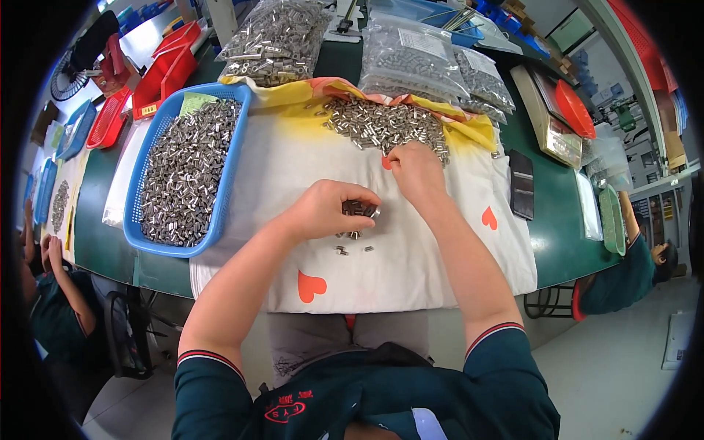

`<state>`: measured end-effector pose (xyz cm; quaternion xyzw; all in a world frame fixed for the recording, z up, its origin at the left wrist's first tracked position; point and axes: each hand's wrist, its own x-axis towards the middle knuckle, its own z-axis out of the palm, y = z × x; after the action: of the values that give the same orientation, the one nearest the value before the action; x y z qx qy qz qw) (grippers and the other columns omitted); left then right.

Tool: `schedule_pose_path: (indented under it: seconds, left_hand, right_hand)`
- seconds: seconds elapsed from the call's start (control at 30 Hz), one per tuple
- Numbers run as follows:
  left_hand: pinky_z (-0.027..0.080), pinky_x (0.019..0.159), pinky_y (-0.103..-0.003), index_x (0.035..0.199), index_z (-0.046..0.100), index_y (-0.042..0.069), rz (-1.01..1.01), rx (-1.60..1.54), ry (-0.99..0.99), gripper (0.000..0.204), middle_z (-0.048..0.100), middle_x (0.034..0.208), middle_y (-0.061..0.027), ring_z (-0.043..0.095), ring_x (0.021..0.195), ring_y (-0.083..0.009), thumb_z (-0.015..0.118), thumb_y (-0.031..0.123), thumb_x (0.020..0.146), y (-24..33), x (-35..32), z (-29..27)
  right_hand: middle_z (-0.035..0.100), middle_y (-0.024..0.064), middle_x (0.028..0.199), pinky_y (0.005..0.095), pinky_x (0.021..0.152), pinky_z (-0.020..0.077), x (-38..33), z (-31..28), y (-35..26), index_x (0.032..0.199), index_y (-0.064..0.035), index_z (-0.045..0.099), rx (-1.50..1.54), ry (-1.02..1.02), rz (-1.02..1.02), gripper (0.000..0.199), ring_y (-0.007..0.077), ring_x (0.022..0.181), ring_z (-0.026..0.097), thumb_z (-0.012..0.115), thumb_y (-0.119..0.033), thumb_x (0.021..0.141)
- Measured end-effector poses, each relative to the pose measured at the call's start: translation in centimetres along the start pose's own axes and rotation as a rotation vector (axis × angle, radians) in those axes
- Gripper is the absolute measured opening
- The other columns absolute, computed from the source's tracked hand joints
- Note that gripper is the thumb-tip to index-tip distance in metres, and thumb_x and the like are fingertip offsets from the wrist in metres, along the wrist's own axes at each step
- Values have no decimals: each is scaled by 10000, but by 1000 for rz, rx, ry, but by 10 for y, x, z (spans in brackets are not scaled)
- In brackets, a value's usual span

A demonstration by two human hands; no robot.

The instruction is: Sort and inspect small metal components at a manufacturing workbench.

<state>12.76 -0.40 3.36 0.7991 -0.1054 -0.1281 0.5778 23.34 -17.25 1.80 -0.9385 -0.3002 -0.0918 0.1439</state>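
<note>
My left hand (330,210) curls its thumb and fingers around a cluster of small metal sleeves (356,208) above the white cloth (279,169). A few loose sleeves (342,251) lie on the cloth just below it. At the near edge of a spread pile of metal sleeves (385,125), my right hand (416,170) has its fingertips pinched together. Whatever sits between those fingertips is too small to make out. Part of a red heart print shows beside them.
A blue basket (229,176) full of metal sleeves stands at left. Bulging plastic bags (273,37) of metal parts line the back. A dark phone-like slab (521,183) and a scale-like device (546,117) lie right on the green table (554,249). Other people sit on both sides.
</note>
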Motion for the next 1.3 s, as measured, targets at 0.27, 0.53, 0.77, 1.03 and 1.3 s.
schedule_pose_path:
  seconds: [0.27, 0.53, 0.77, 1.03, 1.3]
  left_hand:
    - [476, 686, -236, 985, 611, 31, -5, 9, -4, 317, 641, 830, -60, 595, 732, -97, 684, 100, 684, 3, -8, 7]
    - [474, 760, -230, 1087, 520, -7, -7, -697, 210, 335, 600, 949, -47, 576, 854, -99, 605, -26, 764, -20, 2, -10]
    - [478, 779, -227, 1078, 519, -18, 14, -741, 116, 330, 593, 960, -55, 571, 877, -97, 602, -40, 759, -27, 7, -9]
    - [487, 756, -221, 1039, 554, -9, -41, -640, 180, 310, 602, 910, -35, 571, 833, -80, 628, -41, 739, -20, 6, -2]
    - [489, 741, -208, 1019, 573, -7, -57, -601, 164, 297, 603, 914, -37, 565, 812, -69, 638, -42, 731, -16, 6, -3]
  right_hand:
    - [568, 118, 753, 373, 679, 448, -9, 1, -5, 723, -44, 598, 13, 105, -42, 54, 277, 735, 548, 574, -62, 679]
    - [595, 36, 800, 213, 646, 423, -30, -29, -28, 799, -18, 599, 1392, -98, 321, 59, 83, 688, 525, 600, -40, 744]
    - [575, 15, 814, 211, 706, 407, -34, -23, -34, 828, 7, 585, 1116, -124, 94, 83, 90, 766, 525, 568, 37, 752]
    - [600, 61, 763, 255, 589, 452, -41, -22, -42, 805, -15, 613, 625, 88, -79, 96, 144, 673, 573, 621, -22, 709]
    - [607, 18, 771, 213, 655, 432, -36, -29, -32, 806, -1, 595, 924, -165, 118, 72, 90, 711, 552, 601, 13, 735]
